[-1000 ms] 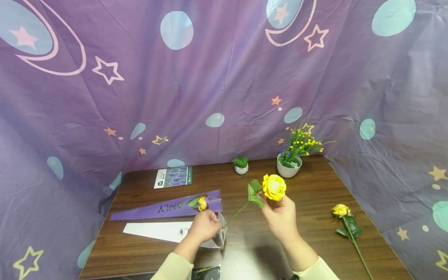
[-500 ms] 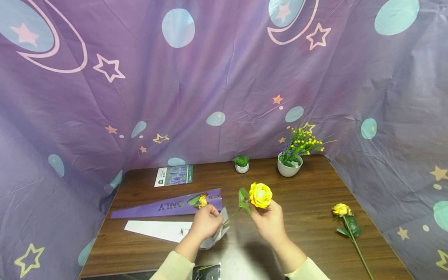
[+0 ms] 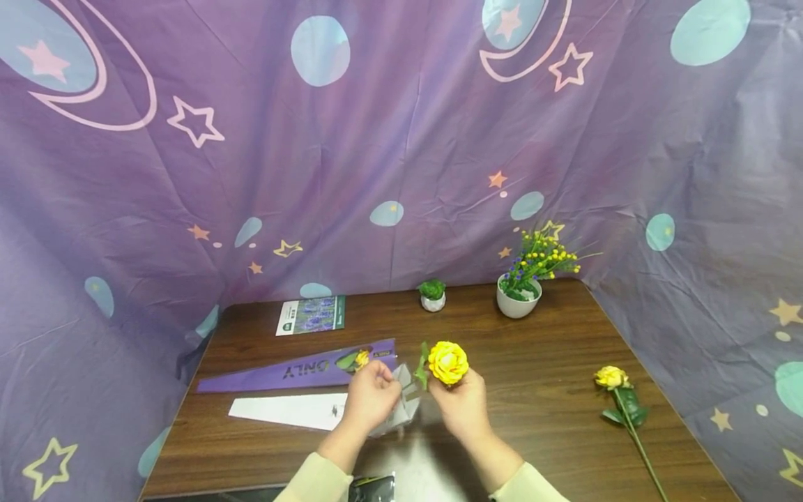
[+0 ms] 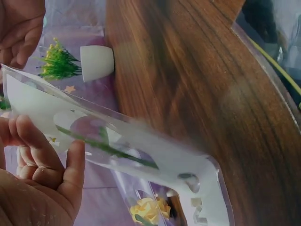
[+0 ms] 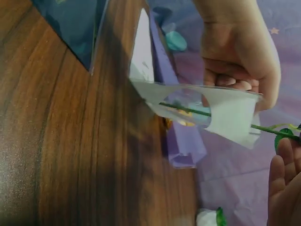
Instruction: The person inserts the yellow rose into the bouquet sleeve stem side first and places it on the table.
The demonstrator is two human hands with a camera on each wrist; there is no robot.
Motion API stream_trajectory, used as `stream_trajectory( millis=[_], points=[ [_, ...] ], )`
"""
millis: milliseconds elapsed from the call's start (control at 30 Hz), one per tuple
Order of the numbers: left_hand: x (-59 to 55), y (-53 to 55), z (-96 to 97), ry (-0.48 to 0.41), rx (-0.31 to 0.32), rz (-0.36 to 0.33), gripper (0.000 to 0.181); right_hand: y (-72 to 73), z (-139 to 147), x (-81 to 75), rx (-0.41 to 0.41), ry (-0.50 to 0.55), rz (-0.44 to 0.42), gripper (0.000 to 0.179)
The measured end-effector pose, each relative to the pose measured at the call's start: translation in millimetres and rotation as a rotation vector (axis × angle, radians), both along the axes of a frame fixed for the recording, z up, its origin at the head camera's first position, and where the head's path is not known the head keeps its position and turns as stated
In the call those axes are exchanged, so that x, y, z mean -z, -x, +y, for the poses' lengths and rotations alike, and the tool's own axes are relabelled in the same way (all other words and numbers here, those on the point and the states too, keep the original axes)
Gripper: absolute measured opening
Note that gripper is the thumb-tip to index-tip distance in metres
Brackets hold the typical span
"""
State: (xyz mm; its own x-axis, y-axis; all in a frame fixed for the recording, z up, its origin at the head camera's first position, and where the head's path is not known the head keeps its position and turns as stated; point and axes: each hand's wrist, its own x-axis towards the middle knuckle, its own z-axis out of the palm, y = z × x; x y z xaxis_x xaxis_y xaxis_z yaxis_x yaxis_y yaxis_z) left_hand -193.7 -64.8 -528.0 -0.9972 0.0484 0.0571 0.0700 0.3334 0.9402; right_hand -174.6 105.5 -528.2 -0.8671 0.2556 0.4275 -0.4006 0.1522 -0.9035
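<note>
A white flower sleeve with a clear window is pinched near its mouth by my left hand, its narrow end pointing left. My right hand holds a yellow artificial rose just below its bloom. In the right wrist view the rose's green stem runs into the sleeve's mouth, and its lower part shows through the window. The left wrist view also shows the stem inside the sleeve. Behind lies a purple sleeve lettered ONLY, with a yellow rose in it.
Another yellow rose lies at the table's right. A white pot of yellow flowers, a small potted plant and a flower-printed card are along the back. A dark clear-edged packet lies at the front edge.
My right hand has moved left and slightly down with the rose, bringing the bloom nearer the sleeve. The left hand has lifted the sleeve's mouth a little and shifted it slightly right.
</note>
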Motion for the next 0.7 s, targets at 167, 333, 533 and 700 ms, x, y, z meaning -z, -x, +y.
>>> stream_trajectory(
  millis=[167, 333, 533, 700],
  points=[
    [-0.2, 0.2, 1.6, -0.004, -0.014, -0.007, 0.015, 4.7, 3, 0.5, 0.068, -0.065, 0.068, 0.066],
    [-0.8, 0.9, 1.9, 0.007, -0.025, -0.018, 0.015, 9.4, 16, -5.0, 0.012, -0.145, 0.224, 0.087],
    [-0.6, 2.3, 0.7, 0.021, -0.045, -0.019, 0.015, 10.8, 29, -8.0, -0.112, -0.237, 0.259, 0.07],
    [-0.4, 2.6, 1.6, 0.014, -0.067, 0.0, 0.014, 9.4, 32, -8.7, -0.119, -0.313, 0.262, 0.055]
  ],
)
